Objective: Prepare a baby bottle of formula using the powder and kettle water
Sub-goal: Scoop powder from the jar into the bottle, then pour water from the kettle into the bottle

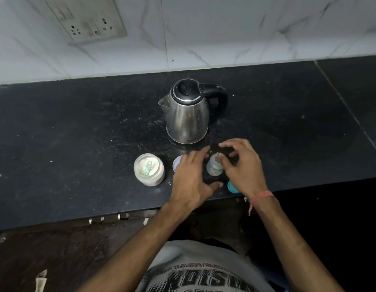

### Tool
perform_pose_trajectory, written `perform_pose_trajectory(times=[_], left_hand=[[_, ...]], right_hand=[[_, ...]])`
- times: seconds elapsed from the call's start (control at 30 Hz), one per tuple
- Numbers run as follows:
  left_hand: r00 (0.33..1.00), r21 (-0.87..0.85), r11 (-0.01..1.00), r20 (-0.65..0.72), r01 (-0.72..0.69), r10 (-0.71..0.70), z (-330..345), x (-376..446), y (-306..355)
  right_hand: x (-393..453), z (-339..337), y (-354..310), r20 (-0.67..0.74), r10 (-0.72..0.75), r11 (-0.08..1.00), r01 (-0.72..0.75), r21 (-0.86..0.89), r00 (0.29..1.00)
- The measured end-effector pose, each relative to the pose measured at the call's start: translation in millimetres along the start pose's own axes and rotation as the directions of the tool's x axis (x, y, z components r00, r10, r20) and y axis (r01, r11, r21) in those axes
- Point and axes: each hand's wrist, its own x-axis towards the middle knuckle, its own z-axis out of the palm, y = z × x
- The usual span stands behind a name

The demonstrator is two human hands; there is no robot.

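Observation:
A small clear baby bottle (pixel 213 165) stands upright on the black counter (pixel 77 144), between my two hands. My left hand (pixel 191 178) hovers just left of it, fingers spread, not gripping. My right hand (pixel 242 165) is just right of it, fingertips curled at the bottle's top; whether they touch it is unclear. A steel kettle (pixel 187 112) with a black lid and handle stands behind the bottle. An open jar of white powder (pixel 149 169) with a pale green scoop (pixel 147 167) inside sits to the left.
A pale round lid (pixel 177 162) lies partly hidden under my left hand. A teal bottle cap (pixel 232 187) rests near the counter's front edge under my right wrist. A wall socket plate (pixel 88 17) is on the marble backsplash.

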Motion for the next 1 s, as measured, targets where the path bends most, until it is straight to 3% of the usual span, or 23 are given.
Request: perform_pose_trajectory(times=[0.13,0.47,0.67,0.9,1.0], left_hand=[[0.997,-0.102,0.995,0.065,-0.023,0.030,22.3,18.0,6.2],[0.998,-0.139,0.990,-0.057,0.011,-0.019,7.0,36.6,-2.9],[0.964,-0.085,0.996,-0.264,-0.006,-0.016,-45.4,34.9,-21.2],[0.911,-0.099,0.985,-0.377,0.141,-0.168,-81.2,38.6,-52.6],[0.901,-0.076,0.980,-0.384,0.184,-0.199,-84.2,45.5,-64.7]], right_hand=[[-3.0,0.8,18.3,0.019,0.080,0.995,-0.081,0.062,0.997],[9.4,7.3,18.2,0.004,0.108,0.984,-0.108,0.144,0.994],[54.0,6.0,-2.1,-0.052,0.010,0.985,0.000,0.173,0.999],[130.3,0.8,-37.7,-0.306,-0.110,0.989,0.134,0.059,0.946],[166.6,1.2,-54.1,-0.240,-0.127,0.991,0.131,0.000,0.963]])
